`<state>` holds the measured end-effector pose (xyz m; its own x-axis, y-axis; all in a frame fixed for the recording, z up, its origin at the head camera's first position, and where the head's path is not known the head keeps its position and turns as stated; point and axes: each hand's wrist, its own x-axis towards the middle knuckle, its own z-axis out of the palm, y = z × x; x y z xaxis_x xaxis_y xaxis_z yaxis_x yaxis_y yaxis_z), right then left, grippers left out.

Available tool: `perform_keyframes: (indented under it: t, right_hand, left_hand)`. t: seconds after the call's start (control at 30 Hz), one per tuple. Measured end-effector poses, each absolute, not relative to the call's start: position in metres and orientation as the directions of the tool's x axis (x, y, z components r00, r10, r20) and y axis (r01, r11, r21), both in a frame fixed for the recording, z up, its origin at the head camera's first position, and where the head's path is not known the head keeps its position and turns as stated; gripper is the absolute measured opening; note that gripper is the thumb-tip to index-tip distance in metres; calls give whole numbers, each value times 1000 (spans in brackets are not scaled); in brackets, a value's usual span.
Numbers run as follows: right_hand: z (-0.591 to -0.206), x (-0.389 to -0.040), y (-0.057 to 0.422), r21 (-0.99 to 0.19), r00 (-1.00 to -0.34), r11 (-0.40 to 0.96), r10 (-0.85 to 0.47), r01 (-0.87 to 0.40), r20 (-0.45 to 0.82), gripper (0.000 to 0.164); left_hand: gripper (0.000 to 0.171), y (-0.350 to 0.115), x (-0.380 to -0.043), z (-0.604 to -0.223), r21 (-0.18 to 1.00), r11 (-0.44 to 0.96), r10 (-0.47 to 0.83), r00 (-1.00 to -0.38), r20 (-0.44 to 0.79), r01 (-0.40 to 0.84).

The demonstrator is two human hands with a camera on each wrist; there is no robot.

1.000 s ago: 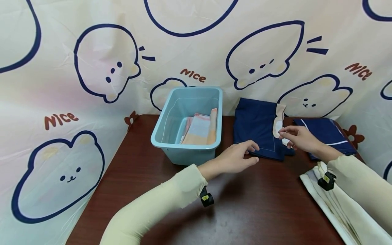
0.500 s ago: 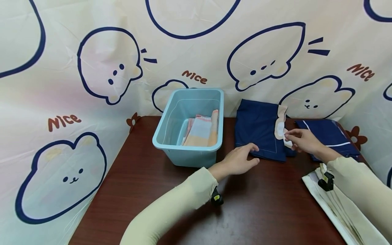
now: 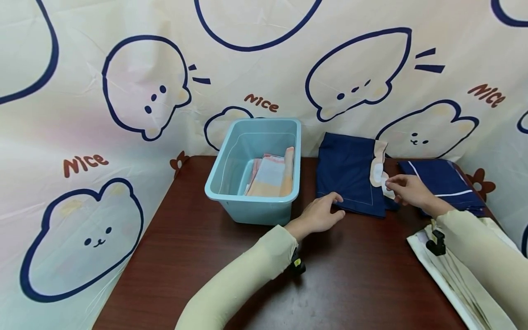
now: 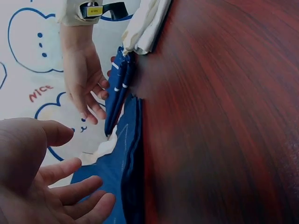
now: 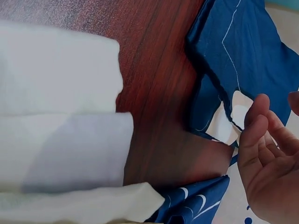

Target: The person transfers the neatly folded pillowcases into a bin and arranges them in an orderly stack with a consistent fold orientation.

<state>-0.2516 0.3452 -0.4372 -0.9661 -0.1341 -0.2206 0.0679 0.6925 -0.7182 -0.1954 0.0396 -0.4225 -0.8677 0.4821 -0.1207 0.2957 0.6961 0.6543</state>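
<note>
A folded navy cloth (image 3: 344,172) with a cream and white patterned right edge lies toward the back of the table. My left hand (image 3: 317,214) hovers at its front edge, fingers spread and relaxed; the left wrist view shows the palm (image 4: 23,158) holding nothing. By the cloth's right front corner is my right hand (image 3: 410,190), fingers loosely bent and thumb near the index finger. In the right wrist view these fingers (image 5: 254,135) overlap the cream edge, with nothing gripped. A light blue plastic bin (image 3: 251,198) to the left contains a folded pastel checked cloth (image 3: 266,176).
Another folded navy cloth with white stripes (image 3: 443,181) lies at the back right. Folded cream-white cloths (image 3: 453,275) lie along the right side, under my right forearm. A printed curtain (image 3: 247,73) hangs behind the dark wooden table (image 3: 181,256).
My right hand has shifted slightly to the right along the navy cloth's edge. My left hand has drawn back a little from the cloth's front edge. The cloths and bin stay put.
</note>
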Motion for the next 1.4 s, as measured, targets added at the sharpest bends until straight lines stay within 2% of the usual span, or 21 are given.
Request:
perform_keyframes:
  t: [0.37,0.77,1.03,1.4]
  right_hand:
    - [-443,-258,345,-703,-969,706,-103,87,-224,52]
    - [-450,-263,349,-695,-968,710,-78,115,-240,64]
    - [-451,-266,344,-670,-932,718,-86,186,-351,75]
    - [-451,-269,346,-690,-910,669,-47,277,-412,78]
  left_hand:
    - [39,46,-206,-435,647,719,425,-897,-122,253]
    - [53,52,-221,-443,623,771,291,-944,-156,134]
    - [64,49,-229,-452,749,662,261,-925,-275,-35]
    - [68,47,-238,-453,840,525,226,-930,-289,-134]
